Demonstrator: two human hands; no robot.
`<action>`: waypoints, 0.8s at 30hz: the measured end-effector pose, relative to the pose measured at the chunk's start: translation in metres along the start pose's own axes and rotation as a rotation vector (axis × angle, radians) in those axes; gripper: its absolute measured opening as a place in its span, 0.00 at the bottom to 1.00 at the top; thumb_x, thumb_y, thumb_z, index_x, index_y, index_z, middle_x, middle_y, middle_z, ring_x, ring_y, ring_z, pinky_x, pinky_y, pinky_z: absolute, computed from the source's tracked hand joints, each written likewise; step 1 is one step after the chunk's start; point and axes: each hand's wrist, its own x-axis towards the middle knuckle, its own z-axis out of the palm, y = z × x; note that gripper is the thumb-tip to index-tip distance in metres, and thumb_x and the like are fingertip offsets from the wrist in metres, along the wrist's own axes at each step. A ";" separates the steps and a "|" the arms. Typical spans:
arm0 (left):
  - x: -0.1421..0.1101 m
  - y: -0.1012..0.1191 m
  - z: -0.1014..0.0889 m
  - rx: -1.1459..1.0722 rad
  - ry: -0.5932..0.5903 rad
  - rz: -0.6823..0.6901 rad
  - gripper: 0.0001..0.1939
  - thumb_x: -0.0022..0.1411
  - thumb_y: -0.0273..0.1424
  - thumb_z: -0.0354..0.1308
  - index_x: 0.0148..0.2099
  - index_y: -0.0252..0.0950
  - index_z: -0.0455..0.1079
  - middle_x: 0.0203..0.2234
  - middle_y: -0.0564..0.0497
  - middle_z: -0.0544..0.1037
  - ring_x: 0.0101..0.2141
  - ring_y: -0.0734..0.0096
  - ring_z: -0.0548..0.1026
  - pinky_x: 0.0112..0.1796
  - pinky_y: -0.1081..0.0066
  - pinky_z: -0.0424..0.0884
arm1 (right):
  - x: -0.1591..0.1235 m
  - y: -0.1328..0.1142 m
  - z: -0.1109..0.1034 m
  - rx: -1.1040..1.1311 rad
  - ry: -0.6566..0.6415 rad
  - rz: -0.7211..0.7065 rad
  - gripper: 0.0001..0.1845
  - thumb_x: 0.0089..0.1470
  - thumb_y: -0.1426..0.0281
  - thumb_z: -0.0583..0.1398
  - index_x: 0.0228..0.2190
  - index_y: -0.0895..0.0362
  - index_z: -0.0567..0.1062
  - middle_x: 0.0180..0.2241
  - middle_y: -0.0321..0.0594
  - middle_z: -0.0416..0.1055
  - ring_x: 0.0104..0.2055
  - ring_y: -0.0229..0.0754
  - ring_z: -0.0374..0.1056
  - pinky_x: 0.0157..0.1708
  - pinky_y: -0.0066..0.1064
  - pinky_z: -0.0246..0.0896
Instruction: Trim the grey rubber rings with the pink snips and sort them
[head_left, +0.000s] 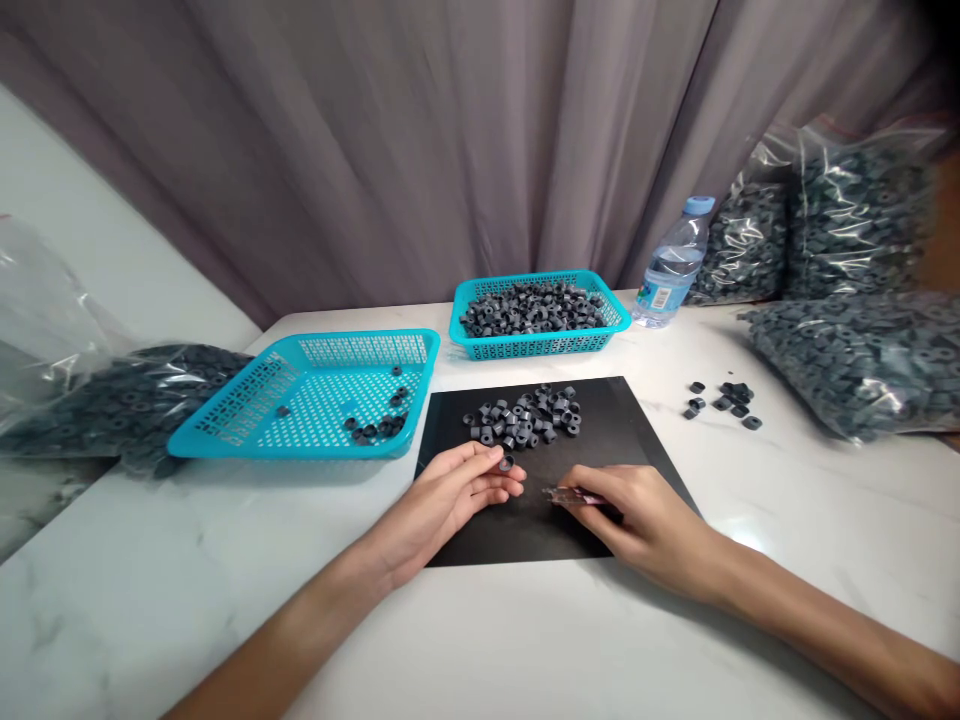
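Between thumb and fingers, my left hand (469, 482) holds a small dark grey ring-shaped part (507, 463), its hollow end facing up towards me. To its right, my right hand (630, 510) is closed around a slim tool (574, 496) with a shiny metallic tip pointing left; its exact kind is unclear. The tool is apart from the ring. Both hands are over a black mat (480, 535). Just beyond them, a pile of similar grey parts (529, 415) lies on the mat.
A blue basket (304, 447) with a few parts stands left; a fuller blue basket (540, 347) stands behind the mat. Bags of parts lie at left (150, 390) and right (870, 360). A water bottle (671, 270) and some loose parts (724, 402) are at right.
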 end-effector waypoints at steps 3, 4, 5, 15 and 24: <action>0.000 -0.001 -0.001 0.012 -0.002 -0.009 0.11 0.65 0.36 0.65 0.36 0.34 0.72 0.36 0.46 0.81 0.38 0.69 0.77 0.45 0.70 0.71 | -0.001 0.001 0.000 0.003 0.001 0.000 0.12 0.68 0.69 0.51 0.33 0.54 0.70 0.24 0.34 0.68 0.24 0.36 0.63 0.27 0.28 0.52; 0.000 -0.001 -0.001 0.014 -0.002 -0.013 0.11 0.65 0.37 0.65 0.36 0.34 0.73 0.36 0.46 0.81 0.38 0.69 0.77 0.44 0.70 0.70 | -0.001 0.001 0.001 0.003 -0.001 0.001 0.12 0.68 0.69 0.52 0.33 0.54 0.71 0.24 0.34 0.68 0.25 0.37 0.63 0.27 0.28 0.52; 0.000 -0.001 -0.001 0.014 0.000 -0.017 0.11 0.64 0.37 0.66 0.37 0.34 0.73 0.36 0.46 0.81 0.38 0.68 0.77 0.44 0.70 0.70 | -0.001 0.002 0.001 0.004 -0.004 0.003 0.12 0.68 0.69 0.52 0.33 0.54 0.71 0.25 0.34 0.68 0.25 0.37 0.63 0.27 0.28 0.53; -0.004 0.004 0.006 0.093 -0.041 -0.041 0.16 0.65 0.41 0.64 0.33 0.34 0.67 0.27 0.53 0.74 0.28 0.77 0.68 0.31 0.75 0.63 | -0.002 0.004 0.002 0.013 -0.018 0.017 0.11 0.68 0.70 0.51 0.32 0.54 0.68 0.25 0.32 0.66 0.25 0.36 0.62 0.29 0.28 0.51; -0.006 0.005 0.006 0.113 -0.066 -0.036 0.17 0.67 0.42 0.61 0.33 0.34 0.66 0.27 0.53 0.71 0.27 0.76 0.66 0.30 0.74 0.61 | -0.001 0.003 0.001 0.023 -0.026 0.023 0.10 0.68 0.71 0.52 0.33 0.54 0.68 0.25 0.32 0.66 0.26 0.36 0.62 0.29 0.28 0.50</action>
